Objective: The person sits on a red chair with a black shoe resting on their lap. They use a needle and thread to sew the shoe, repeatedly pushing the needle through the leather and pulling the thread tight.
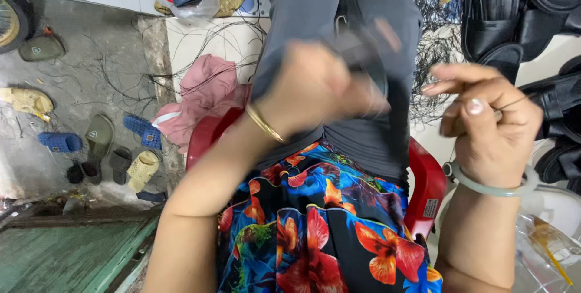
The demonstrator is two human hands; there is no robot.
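Black and blurred, a dark strap-like piece sits in the head view just above the left hand, over a lap draped in grey cloth. Its outline is smeared; only a dark curved band with a pale reddish patch can be made out. The left hand is curled into a loose fist round the lower end of that piece, a gold bangle on its wrist. The right hand, well apart to the side, pinches a thin needle-like tool between thumb and fingers, a fine dark thread running off from it; a pale green bangle circles that wrist. Below lies a flowered skirt on a red plastic chair. Black sandals pile up beside the right hand, loose slippers lie on the concrete floor.
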